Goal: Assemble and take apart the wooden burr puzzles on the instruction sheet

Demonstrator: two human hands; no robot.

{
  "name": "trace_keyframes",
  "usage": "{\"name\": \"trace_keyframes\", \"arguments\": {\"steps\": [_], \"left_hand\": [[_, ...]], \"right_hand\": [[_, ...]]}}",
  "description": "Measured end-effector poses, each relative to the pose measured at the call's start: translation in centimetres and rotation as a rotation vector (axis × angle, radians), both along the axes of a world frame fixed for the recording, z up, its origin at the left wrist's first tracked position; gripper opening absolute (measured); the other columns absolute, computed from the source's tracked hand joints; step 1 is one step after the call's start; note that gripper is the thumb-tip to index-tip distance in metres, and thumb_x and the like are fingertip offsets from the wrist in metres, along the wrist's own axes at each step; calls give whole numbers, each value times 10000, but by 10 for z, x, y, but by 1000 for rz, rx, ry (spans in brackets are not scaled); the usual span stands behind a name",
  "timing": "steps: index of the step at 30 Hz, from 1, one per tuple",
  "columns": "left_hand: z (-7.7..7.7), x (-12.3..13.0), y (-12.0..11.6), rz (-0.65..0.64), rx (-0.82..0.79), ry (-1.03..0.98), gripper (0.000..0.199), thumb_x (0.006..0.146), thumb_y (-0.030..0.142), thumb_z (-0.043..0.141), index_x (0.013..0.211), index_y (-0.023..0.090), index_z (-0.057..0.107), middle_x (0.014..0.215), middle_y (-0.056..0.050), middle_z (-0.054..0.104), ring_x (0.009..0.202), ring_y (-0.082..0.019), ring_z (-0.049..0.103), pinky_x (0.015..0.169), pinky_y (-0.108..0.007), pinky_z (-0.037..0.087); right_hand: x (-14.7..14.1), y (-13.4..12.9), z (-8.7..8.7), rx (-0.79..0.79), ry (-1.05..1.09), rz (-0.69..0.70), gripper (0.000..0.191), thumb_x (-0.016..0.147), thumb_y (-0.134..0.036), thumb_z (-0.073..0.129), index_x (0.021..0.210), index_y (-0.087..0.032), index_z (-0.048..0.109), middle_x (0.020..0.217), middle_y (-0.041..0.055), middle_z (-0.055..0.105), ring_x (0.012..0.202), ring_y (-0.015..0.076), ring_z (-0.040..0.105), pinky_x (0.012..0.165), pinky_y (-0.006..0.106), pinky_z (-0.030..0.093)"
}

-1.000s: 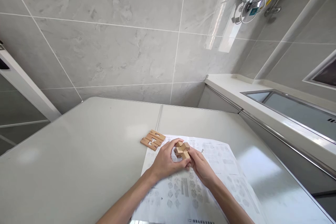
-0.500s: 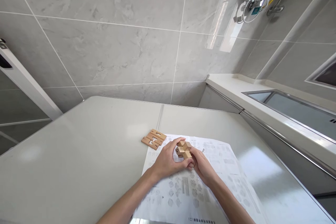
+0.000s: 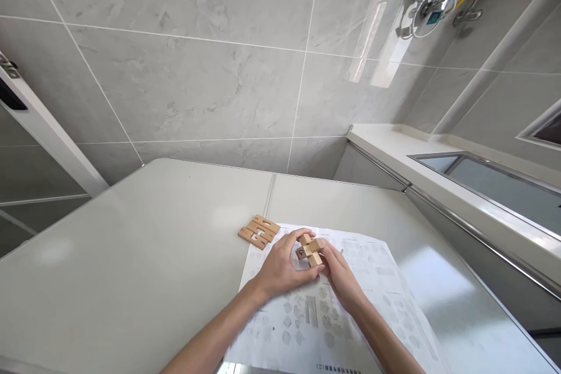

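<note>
A small wooden interlocking puzzle (image 3: 309, 250) of pale crossing blocks is held above the printed sheet, with a dark mark on one block's end. My left hand (image 3: 283, 262) curves around its left side, thumb along the near side and fingers at the far side. On the right, my right hand (image 3: 342, 276) pinches a block with its fingertips; some of its fingers are hidden behind the puzzle. Just left of the hands lie several flat wooden pieces (image 3: 264, 227) with cut-out notches, side by side and partly over the sheet's corner.
A large paper sheet (image 3: 363, 315) with faint printed diagrams lies under my hands on the glossy white table (image 3: 144, 269). Behind it rises a grey tiled wall (image 3: 184, 82). A counter with a sink (image 3: 495, 178) runs along the right, and a white-framed door (image 3: 52, 128) stands at left.
The puzzle has turned slightly between my hands, and the block at my right fingertips sits at a different angle. My right fingers have moved a little upward. The view has shifted slightly.
</note>
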State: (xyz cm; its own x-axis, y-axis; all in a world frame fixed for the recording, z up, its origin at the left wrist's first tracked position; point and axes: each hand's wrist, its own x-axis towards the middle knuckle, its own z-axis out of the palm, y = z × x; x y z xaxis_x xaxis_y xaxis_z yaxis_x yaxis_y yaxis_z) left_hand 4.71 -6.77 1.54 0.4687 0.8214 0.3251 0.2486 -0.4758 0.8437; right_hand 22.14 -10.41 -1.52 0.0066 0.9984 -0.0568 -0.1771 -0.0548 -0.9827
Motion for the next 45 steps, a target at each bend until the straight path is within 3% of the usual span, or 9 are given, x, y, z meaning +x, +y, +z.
{"name": "trace_keyframes", "arguments": {"steps": [3, 8, 13, 18, 27, 32, 45], "left_hand": [[-4, 2, 1, 26, 57, 0, 572, 818, 283, 834, 1344, 287, 609, 1342, -60, 729, 1236, -290, 694, 1103, -445, 556], [-9, 3, 1, 12, 117, 2, 571, 842, 219, 760, 1385, 285, 597, 1377, -71, 723, 1269, -285, 688, 1108, -450, 555], [-7, 2, 0, 18, 76, -11, 600, 828, 278, 809, 1388, 269, 594, 1374, -82, 724, 1253, -300, 694, 1108, -459, 550], [3, 0, -1, -16, -30, -56, 641, 744, 350, 913, 1320, 267, 647, 1326, -65, 749, 1215, -308, 701, 1105, -445, 539], [19, -6, 0, -186, -267, -153, 380, 822, 258, 779, 1200, 232, 745, 1176, -45, 804, 1123, -291, 744, 1021, -388, 575], [20, -7, 2, -239, -322, -188, 389, 803, 271, 801, 1185, 219, 756, 1178, -59, 800, 1106, -296, 745, 999, -379, 576], [20, -10, 4, -247, -285, -207, 440, 758, 313, 876, 1177, 233, 769, 1170, -55, 793, 1128, -302, 720, 1033, -389, 548]], "right_hand": [[1, 0, 3, 72, -100, -115, 407, 1050, -650, 539, 1008, -277, 697, 981, 25, 674, 873, 234, 595, 798, 339, 489], [4, 2, 6, 150, -180, -173, 396, 973, -647, 689, 952, -252, 709, 924, 31, 669, 866, 239, 576, 836, 353, 473], [7, 3, 6, 119, -109, -99, 406, 976, -632, 701, 900, -233, 712, 825, 20, 626, 773, 212, 531, 735, 328, 454], [8, 3, 5, 51, 72, 60, 419, 977, -647, 684, 907, -234, 704, 820, 10, 581, 720, 186, 488, 660, 305, 448], [12, -2, 2, -24, 180, 429, 510, 867, -683, 801, 845, -180, 716, 754, 43, 633, 617, 167, 522, 636, 333, 449], [12, -1, 1, 30, 112, 444, 479, 891, -647, 789, 746, -201, 692, 644, -12, 545, 626, 168, 466, 644, 312, 403], [11, 1, 3, 141, -66, 379, 559, 926, -667, 708, 601, -219, 628, 649, -4, 528, 670, 195, 454, 690, 328, 374]]}}
